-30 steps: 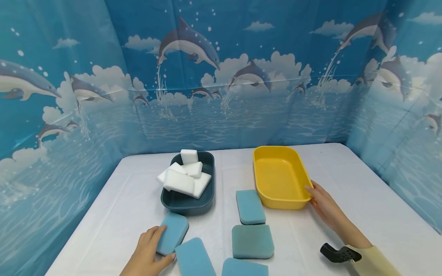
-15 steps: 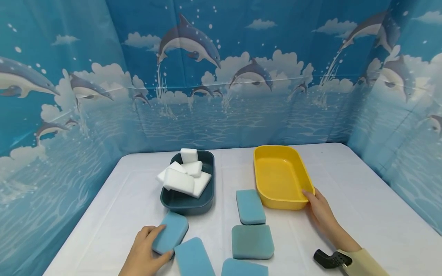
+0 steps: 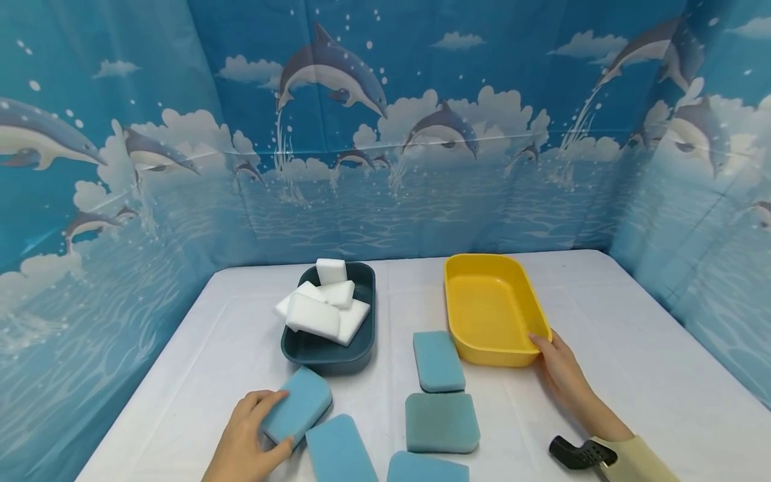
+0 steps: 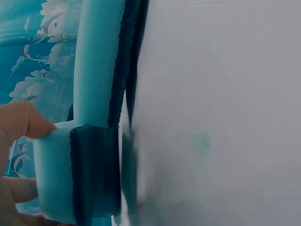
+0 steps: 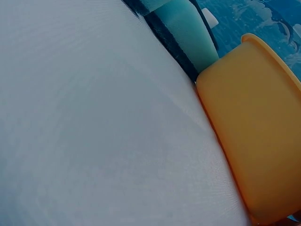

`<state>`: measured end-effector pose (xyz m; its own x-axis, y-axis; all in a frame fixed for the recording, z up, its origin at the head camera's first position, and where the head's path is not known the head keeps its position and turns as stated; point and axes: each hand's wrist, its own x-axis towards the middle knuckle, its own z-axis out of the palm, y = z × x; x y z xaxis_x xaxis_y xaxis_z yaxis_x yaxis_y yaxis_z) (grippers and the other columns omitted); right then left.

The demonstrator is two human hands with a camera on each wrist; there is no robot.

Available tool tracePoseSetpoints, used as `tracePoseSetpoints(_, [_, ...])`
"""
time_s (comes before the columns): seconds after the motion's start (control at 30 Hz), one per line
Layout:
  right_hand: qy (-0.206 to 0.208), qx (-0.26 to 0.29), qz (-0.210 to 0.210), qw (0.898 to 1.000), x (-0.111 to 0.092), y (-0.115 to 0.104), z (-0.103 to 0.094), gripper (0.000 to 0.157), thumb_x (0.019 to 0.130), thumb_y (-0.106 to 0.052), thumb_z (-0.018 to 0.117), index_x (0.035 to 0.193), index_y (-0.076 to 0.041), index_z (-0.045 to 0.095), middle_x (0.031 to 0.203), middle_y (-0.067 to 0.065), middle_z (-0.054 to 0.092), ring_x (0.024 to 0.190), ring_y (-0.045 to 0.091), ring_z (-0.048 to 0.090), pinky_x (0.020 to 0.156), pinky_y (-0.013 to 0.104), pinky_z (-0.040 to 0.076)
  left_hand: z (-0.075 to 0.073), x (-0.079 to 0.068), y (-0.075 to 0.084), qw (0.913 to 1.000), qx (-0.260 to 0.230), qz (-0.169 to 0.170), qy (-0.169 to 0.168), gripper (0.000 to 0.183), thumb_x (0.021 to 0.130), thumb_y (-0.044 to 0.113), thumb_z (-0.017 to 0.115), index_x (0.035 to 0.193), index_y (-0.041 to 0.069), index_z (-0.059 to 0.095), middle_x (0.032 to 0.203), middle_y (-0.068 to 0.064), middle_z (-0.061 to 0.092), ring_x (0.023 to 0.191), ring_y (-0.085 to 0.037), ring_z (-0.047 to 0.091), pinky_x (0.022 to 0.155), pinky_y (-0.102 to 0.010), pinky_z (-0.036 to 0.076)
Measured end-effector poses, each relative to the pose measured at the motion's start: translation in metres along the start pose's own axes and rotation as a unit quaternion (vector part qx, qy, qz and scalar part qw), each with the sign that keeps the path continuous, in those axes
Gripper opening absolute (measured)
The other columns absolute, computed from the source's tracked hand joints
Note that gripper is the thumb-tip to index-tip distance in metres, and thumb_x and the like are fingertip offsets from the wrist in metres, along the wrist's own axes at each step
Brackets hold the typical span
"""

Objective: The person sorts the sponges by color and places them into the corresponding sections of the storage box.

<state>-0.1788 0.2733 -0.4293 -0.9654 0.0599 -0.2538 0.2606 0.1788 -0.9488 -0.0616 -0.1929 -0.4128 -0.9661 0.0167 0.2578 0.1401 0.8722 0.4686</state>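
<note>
Since the earlier frames, one light-blue rectangular foam sponge [image 3: 298, 405], lower left of the frame, has shifted slightly and tilted; left hand [image 3: 243, 435] pinches it between thumb and fingers. Above, left of centre: dark-teal plastic tub [image 3: 331, 363], white foam blocks [image 3: 313, 316] piled inside. Lower centre: four more blue sponges [image 3: 442, 423] on white table [image 3: 385, 395]. Right of centre: yellow rectangular plastic tub [image 3: 490, 314], near right corner clamped by right hand [image 3: 566, 381].
</note>
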Motion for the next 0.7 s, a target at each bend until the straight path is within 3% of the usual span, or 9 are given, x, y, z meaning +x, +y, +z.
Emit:
tracePoseSetpoints(0.13, [0.002,-0.002,-0.004,1.000,-0.0003,0.0000,0.0001,0.068,0.101,-0.040,0.029,0.152,-0.008,-0.002,0.159,0.014,0.007,0.133,0.016,0.025,0.117,0.025,0.027,-0.0034,-0.0001,0.0036,0.9998,0.008,0.012,0.016,0.057,0.063,0.020,0.080,0.118,0.015,0.064,0.106,-0.002,0.057,0.094,-0.013,0.051,0.074,-0.032,0.051])
tracePoseSetpoints(0.3, [0.005,0.007,-0.002,1.000,0.0002,0.0017,0.0013,0.068,0.100,-0.040,0.029,0.151,-0.008,-0.004,0.159,0.013,0.005,0.136,0.021,0.021,0.121,0.040,0.017,-0.0077,-0.0015,0.0063,0.9985,0.013,0.035,0.039,0.057,0.060,0.017,0.080,0.115,0.014,0.066,0.104,0.001,0.057,0.091,-0.011,0.050,0.071,-0.029,0.050])
tracePoseSetpoints(0.33, [0.007,0.005,-0.004,1.000,0.0008,0.0024,0.0011,0.069,0.100,-0.040,0.030,0.151,-0.008,-0.003,0.159,0.014,0.006,0.134,0.019,0.026,0.120,0.035,0.023,-0.0083,-0.0019,0.0064,0.9982,0.013,0.039,0.044,0.057,0.059,0.017,0.081,0.114,0.014,0.066,0.103,0.002,0.057,0.090,-0.010,0.050,0.071,-0.028,0.050])
tracePoseSetpoints(0.5, [-0.001,-0.010,-0.014,1.000,0.0001,0.0035,-0.0004,0.069,0.101,-0.041,0.029,0.151,-0.007,-0.004,0.158,0.015,0.007,0.123,0.004,0.032,0.116,0.027,0.030,-0.0099,-0.0046,0.0060,0.9959,0.012,0.059,0.068,0.058,0.057,0.016,0.082,0.113,0.015,0.066,0.103,0.003,0.057,0.089,-0.010,0.050,0.069,-0.027,0.050])
tracePoseSetpoints(0.57, [-0.006,-0.013,-0.013,1.000,-0.0009,0.0028,-0.0004,0.069,0.101,-0.041,0.028,0.151,-0.008,-0.005,0.159,0.015,0.006,0.124,0.005,0.031,0.118,0.031,0.026,-0.0100,-0.0061,0.0058,0.9940,0.016,0.072,0.081,0.059,0.055,0.016,0.082,0.112,0.015,0.067,0.102,0.003,0.057,0.089,-0.009,0.050,0.068,-0.027,0.050])
tracePoseSetpoints(0.7, [-0.008,-0.014,-0.010,1.000,-0.0011,0.0019,-0.0007,0.069,0.101,-0.041,0.028,0.151,-0.008,-0.006,0.159,0.015,0.006,0.126,0.009,0.030,0.117,0.026,0.027,-0.0104,-0.0087,0.0063,0.9872,0.022,0.110,0.114,0.061,0.051,0.013,0.083,0.110,0.014,0.067,0.102,0.003,0.057,0.088,-0.007,0.048,0.066,-0.026,0.050])
